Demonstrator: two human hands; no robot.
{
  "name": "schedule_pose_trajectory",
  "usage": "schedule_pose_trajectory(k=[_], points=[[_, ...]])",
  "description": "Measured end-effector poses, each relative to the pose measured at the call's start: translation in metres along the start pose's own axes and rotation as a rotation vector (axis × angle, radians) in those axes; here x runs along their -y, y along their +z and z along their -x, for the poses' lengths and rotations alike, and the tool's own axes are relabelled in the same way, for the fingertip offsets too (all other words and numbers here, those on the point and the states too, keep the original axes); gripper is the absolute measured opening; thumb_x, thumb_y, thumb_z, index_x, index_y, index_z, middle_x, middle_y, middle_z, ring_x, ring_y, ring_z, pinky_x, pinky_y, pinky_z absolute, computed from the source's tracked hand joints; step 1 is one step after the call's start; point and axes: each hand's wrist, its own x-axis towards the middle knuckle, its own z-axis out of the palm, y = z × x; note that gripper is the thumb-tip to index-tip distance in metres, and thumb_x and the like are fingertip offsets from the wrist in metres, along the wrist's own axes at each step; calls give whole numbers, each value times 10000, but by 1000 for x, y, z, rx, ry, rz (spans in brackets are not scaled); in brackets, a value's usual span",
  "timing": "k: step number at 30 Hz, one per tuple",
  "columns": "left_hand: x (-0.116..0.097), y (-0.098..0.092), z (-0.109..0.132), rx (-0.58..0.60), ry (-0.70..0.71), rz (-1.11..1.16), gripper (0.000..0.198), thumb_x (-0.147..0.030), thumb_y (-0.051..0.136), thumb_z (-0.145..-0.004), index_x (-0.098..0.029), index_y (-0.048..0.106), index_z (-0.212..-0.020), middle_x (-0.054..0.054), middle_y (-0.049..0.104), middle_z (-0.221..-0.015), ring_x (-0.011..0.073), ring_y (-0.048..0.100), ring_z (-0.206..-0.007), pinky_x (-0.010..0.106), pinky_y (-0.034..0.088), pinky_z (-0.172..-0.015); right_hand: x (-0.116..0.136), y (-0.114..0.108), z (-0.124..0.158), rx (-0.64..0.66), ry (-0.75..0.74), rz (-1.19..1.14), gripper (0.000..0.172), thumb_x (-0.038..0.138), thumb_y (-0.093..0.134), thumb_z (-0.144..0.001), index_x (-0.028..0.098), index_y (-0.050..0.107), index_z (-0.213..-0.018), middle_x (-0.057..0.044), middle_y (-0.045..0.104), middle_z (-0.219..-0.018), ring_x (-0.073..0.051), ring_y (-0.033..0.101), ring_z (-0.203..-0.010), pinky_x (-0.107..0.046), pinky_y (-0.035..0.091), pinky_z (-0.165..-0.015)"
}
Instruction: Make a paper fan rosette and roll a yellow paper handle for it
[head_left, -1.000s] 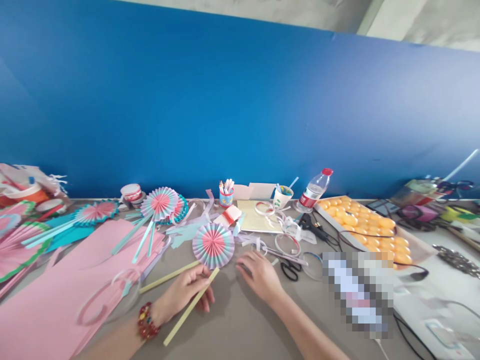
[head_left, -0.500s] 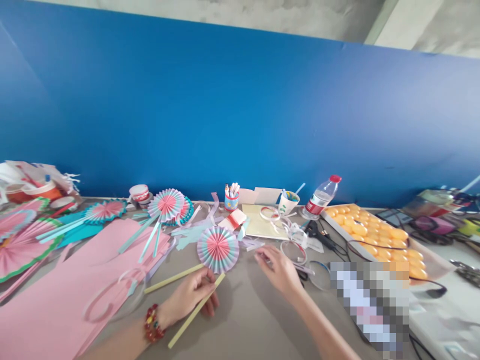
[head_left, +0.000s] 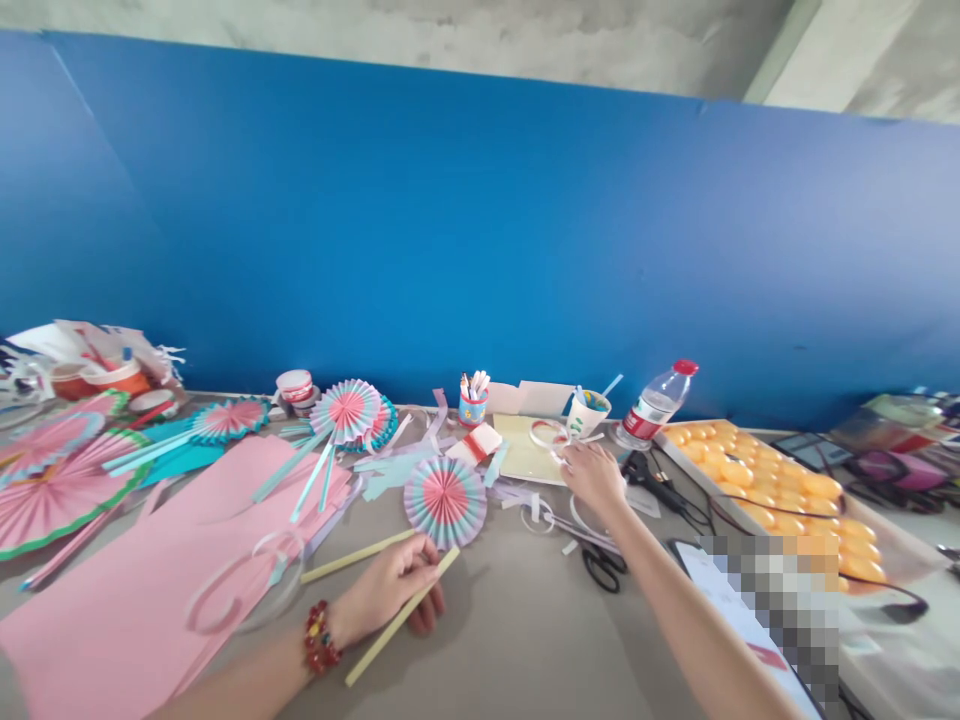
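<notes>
A round pleated paper fan (head_left: 445,502) in pink, blue and lilac lies in front of me. Two pale yellow strips (head_left: 390,634) slant down from near its lower edge. My left hand (head_left: 397,585), wearing a red bead bracelet, is closed with the thumb over the right-hand strip. The other strip runs out behind that hand to the left. My right hand (head_left: 596,480) reaches out to the back, fingers stretched and slightly bent, at a roll of white tape (head_left: 550,433). Whether the fingertips touch the tape cannot be made out.
Pink paper sheets (head_left: 150,560) and more pleated fans (head_left: 346,412) spread to the left. Black scissors (head_left: 602,570) lie below my right wrist. Behind stand a pen cup (head_left: 473,404), a paper cup (head_left: 587,414) and a water bottle (head_left: 654,408). A tray of orange, egg-shaped pieces (head_left: 780,480) is at right.
My right hand has moved away from beside the fan, forward and right to the tape roll, uncovering the scissors. My left hand keeps its hold on the strip.
</notes>
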Motion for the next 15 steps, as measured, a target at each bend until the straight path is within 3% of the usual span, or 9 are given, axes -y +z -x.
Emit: schedule_pose_trajectory(k=[5, 9, 12, 15], points=[[-1, 0, -1, -2, -4, 12, 337, -504, 566, -889, -204, 413, -894, 46, 715, -745, 152, 675, -530, 240, 528, -478, -14, -1, -4, 33, 13, -47, 202, 164, 531, -824, 217, 710, -902, -57, 732, -973, -225, 640, -943, -274, 418, -772], [-2, 2, 0, -4, -9, -2, 355, -525, 564, -884, -209, 401, -887, 39, 710, -733, 146, 666, -509, 235, 520, -469, -28, -9, -6, 2, 40, -101, 276, 246, 467, -906, 265, 695, -1061, -12, 746, -1005, -187, 673, -873, -230, 442, -689], [-3, 2, 1, -5, -15, -1, 369, -539, 571, -875, -210, 404, -884, 34, 705, -739, 151, 672, -523, 237, 523, -472, -38, -17, -4, -59, 93, -79, 323, 279, 427, -932, 259, 668, -1146, -27, 749, -974, -196, 675, -828, -249, 448, -676], [-3, 2, 1, -3, -15, 5, 374, -544, 574, -872, -210, 407, -885, 36, 707, -750, 149, 671, -524, 237, 522, -472, -44, -24, 1, -128, 145, -1, 338, 265, 430, -917, 214, 668, -1151, -91, 737, -980, -259, 655, -888, -344, 444, -773]])
